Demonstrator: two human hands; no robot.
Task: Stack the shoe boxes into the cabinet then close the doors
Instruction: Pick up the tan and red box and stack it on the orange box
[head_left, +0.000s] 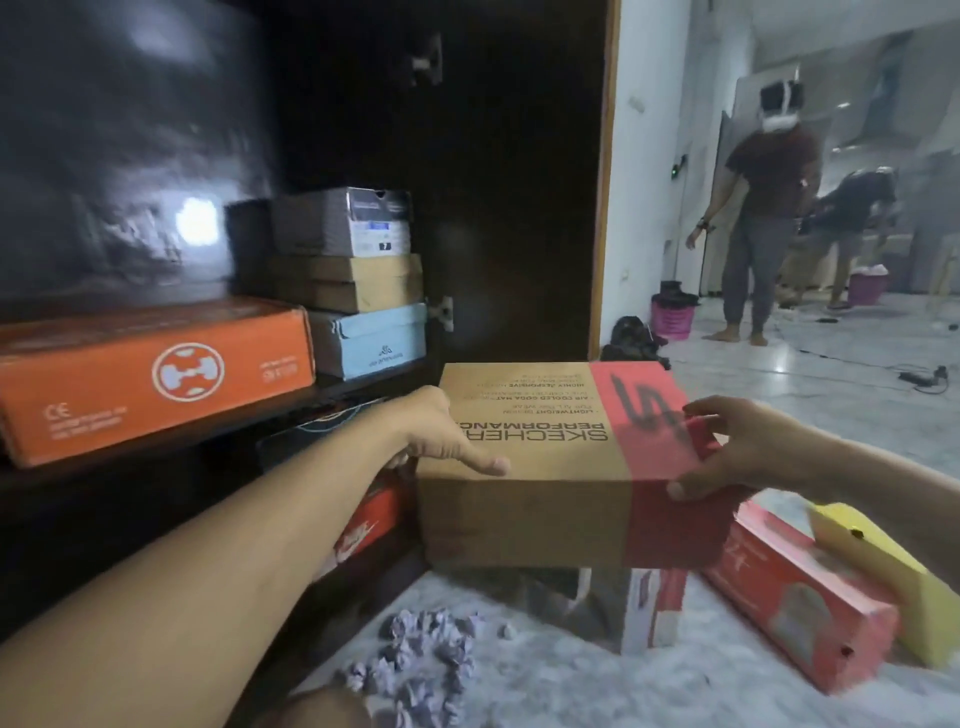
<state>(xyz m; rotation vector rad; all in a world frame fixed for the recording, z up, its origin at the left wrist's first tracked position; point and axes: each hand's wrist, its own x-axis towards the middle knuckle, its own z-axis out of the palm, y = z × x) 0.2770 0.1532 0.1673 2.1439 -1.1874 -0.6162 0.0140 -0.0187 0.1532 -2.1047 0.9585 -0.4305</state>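
Observation:
I hold a brown Skechers shoe box (540, 467) with a red end, lifted above the floor in front of the open cabinet. My left hand (441, 436) grips its left edge, thumb lying on the lid. My right hand (737, 447) grips the red right end. Inside the dark cabinet an orange box (150, 374) lies on the shelf (332, 387). Beside it stands a stack: a light blue box (371, 340), a brown box (345, 283) and a grey box (345, 221) on top. A red box (363, 525) shows on the lower level, partly hidden by my arm.
On the marble floor at right lie a red box (800, 592), a yellow box (883, 566) and a white-and-red box (649, 603). Crumpled purple paper (426, 649) is scattered near my knee. The open cabinet door (519, 182) stands behind. A person (763, 208) stands at the far right.

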